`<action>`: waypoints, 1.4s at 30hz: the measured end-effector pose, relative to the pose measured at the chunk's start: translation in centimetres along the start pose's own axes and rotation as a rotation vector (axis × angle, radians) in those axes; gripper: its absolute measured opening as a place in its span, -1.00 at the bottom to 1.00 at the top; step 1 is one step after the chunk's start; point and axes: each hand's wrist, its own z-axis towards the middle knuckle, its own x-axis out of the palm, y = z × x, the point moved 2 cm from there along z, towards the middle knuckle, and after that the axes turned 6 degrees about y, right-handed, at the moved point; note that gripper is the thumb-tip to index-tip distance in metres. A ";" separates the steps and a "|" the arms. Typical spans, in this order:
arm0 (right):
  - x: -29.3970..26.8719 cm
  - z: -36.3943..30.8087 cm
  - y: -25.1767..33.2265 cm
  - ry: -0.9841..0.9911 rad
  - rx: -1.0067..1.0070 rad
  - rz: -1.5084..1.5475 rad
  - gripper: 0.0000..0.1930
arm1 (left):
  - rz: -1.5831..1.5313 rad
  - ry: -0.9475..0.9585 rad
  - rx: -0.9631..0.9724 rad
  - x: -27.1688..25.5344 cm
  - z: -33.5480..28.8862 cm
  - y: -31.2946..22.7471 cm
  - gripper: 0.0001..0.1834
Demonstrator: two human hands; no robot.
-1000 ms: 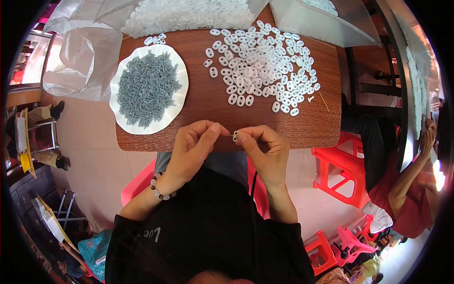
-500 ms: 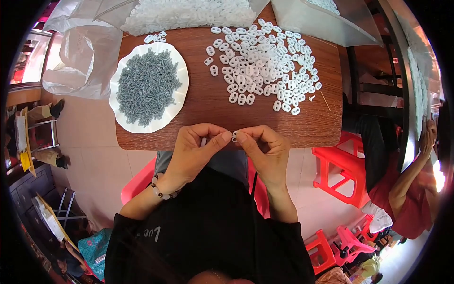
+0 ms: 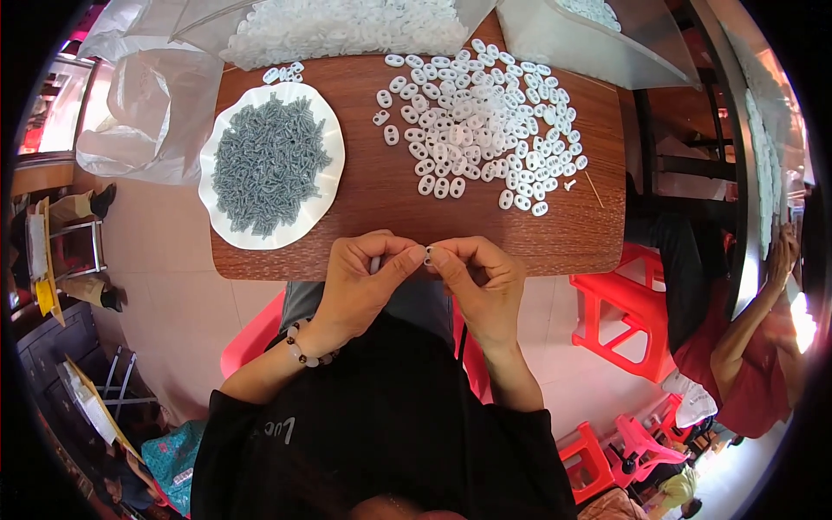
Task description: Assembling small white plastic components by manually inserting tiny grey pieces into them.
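Observation:
Just past the table's front edge, my left hand (image 3: 362, 282) and my right hand (image 3: 482, 290) meet fingertip to fingertip. Between both pinched thumbs and forefingers is a small white oval piece with holes (image 3: 428, 254), mostly covered by the fingertips. Another small white piece (image 3: 374, 264) shows in the curl of my left fingers; its shape is partly hidden. Many similar white two-hole oval pieces (image 3: 459, 188) lie heaped and scattered on the table to the right. A white wavy-edged plate (image 3: 336, 178) at left carries a pile of small grey translucent pins (image 3: 269, 165).
The brown wooden table (image 3: 364, 204) has a clear bin of white pieces (image 3: 347, 30) at its back and a second bin (image 3: 598, 48) at back right. A thin stick (image 3: 594, 188) lies at right. Red stools (image 3: 620, 321) and another person's arm (image 3: 745, 321) are further right.
My hands have shifted very slightly, and the fingertips now cover more of the oval piece. The piles and the plate stay put on the table.

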 end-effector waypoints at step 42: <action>0.4 -2.2 0.9 0.004 -0.205 0.318 -0.89 | -0.560 0.174 -0.064 3.4 -1.5 0.4 -0.64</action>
